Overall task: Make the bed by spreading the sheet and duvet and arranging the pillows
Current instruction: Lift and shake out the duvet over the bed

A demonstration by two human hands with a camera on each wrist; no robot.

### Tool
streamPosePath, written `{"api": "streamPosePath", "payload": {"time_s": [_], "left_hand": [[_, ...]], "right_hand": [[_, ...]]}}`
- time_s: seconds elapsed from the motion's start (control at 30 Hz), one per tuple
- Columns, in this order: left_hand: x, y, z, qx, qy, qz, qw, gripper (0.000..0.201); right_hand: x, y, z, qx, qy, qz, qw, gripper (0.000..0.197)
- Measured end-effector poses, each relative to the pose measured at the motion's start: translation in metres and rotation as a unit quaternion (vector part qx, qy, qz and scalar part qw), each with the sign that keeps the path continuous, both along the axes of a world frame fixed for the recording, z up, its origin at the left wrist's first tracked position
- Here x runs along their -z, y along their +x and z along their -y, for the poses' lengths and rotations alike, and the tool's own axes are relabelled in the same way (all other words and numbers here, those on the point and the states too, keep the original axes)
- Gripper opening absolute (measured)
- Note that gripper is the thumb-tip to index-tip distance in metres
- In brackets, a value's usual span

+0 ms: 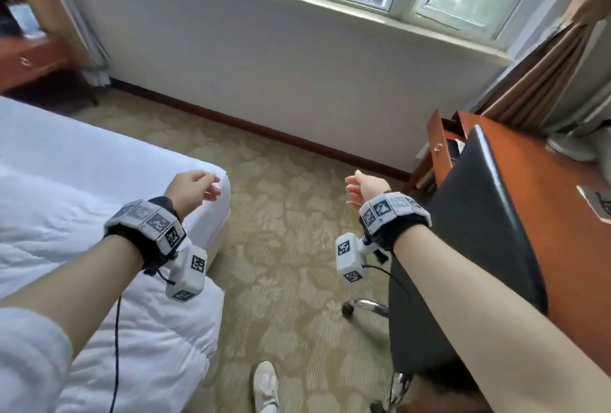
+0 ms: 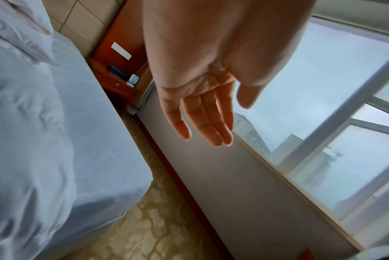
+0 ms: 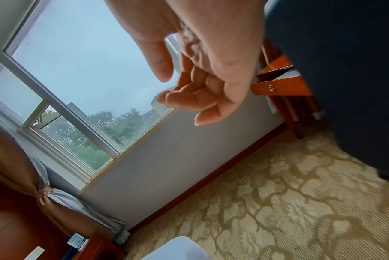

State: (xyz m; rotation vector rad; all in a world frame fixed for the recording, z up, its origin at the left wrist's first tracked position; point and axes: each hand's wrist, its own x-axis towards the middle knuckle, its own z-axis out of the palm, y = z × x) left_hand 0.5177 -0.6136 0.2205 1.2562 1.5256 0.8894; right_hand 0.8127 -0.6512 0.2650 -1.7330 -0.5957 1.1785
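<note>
The white-sheeted bed [image 1: 59,161] fills the left of the scene, with a rumpled white duvet [image 1: 155,340] lying on its near part. A patterned beige carpet [image 1: 284,247] runs between the bed and a black office chair [image 1: 469,247] at a reddish wooden desk [image 1: 562,230] on the right. The left hand [image 1: 190,189] hovers over the bed's far corner, fingers straight and relaxed, holding nothing. The right hand [image 1: 365,189] hangs over the carpet near the chair, fingers loosely curled, empty.
</note>
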Motion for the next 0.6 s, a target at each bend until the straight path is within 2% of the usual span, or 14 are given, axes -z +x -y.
{"api": "streamPosePath", "payload": {"time_s": [0.2, 0.33, 0.43, 0.6], "left_hand": [[-0.022, -0.008, -0.167, -0.094, 0.007, 0.022, 0.995, 0.030], [-0.042, -0.002, -0.262, -0.110, 0.030, 0.033, 0.993, 0.031], [-0.043, -0.006, -0.340, -0.132, 0.040, 0.022, 0.990, 0.031], [-0.031, -0.035, -0.483, -0.204, 0.041, -0.001, 0.978, 0.032]], "right_hand": [[-0.026, 0.011, -0.191, -0.043, 0.015, 0.003, 0.999, 0.035], [-0.039, 0.015, -0.303, -0.077, 0.020, -0.018, 0.997, 0.036], [-0.034, 0.010, -0.405, -0.096, 0.019, -0.002, 0.995, 0.038], [-0.012, -0.026, -0.587, -0.176, 0.008, -0.030, 0.984, 0.038]]}}
